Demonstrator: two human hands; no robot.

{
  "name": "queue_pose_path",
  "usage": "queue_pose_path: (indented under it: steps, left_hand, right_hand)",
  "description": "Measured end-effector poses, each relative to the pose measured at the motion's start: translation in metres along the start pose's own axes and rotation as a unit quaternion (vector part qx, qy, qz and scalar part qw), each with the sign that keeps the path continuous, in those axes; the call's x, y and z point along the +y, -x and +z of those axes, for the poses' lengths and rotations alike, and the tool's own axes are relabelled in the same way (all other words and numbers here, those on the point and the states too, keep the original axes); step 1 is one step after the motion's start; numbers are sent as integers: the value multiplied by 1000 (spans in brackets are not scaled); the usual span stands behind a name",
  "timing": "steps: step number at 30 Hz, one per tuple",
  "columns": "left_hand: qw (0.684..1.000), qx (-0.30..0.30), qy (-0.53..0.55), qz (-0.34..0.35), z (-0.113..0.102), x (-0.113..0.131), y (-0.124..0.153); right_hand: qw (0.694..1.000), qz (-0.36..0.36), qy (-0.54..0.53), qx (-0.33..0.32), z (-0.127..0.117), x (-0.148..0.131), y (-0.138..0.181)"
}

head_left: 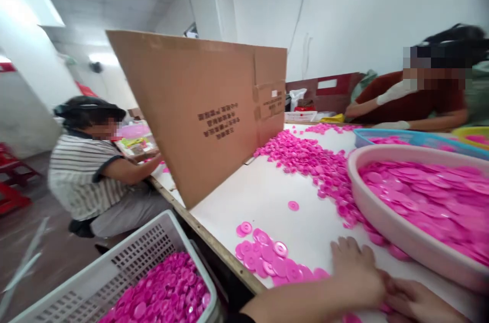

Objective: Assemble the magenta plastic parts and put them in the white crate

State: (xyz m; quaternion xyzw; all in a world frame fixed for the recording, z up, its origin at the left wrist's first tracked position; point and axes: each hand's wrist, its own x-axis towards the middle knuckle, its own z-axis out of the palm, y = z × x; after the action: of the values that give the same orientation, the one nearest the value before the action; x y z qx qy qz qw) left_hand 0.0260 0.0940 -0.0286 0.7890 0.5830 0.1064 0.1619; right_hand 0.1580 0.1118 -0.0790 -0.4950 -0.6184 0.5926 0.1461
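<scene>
My left hand (355, 264) rests palm down on the white table (229, 185), its fingers apart and pointing away from me. No disc shows in it. Just left of it lies a loose spread of flat pink plastic discs (267, 257), each with a raised ring. My right hand (416, 300) is beside my left wrist at the bottom edge; its fingers are bent, blurred and partly hidden, so I cannot tell what they hold. A few pink discs show under and around the hands. A single disc (293, 206) lies farther up the table.
A large pink basin (353, 180) of discs stands at right, beside a long pile of small pink pieces (305, 157). Behind is a blue basket (359, 137). An upright cardboard sheet (221, 109) divides the table. A grey crate (126, 257) stands lower left. Two people sit nearby.
</scene>
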Motion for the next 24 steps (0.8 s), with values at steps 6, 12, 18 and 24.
queue_pose_path:
  steps: [6,12,18,24]
  left_hand:
    - [995,71,17,-67,6,-2,0]
    - [991,125,2,-41,4,2,5]
    - [998,36,-44,-12,-25,10,18]
    - [989,82,35,-117,-107,-97,116]
  right_hand:
    - [994,106,-1,-8,5,-49,20]
    - [984,96,-119,91,21,-45,34]
    - [979,74,-129,137,44,-61,51]
    - [978,-78,59,187,23,-68,91]
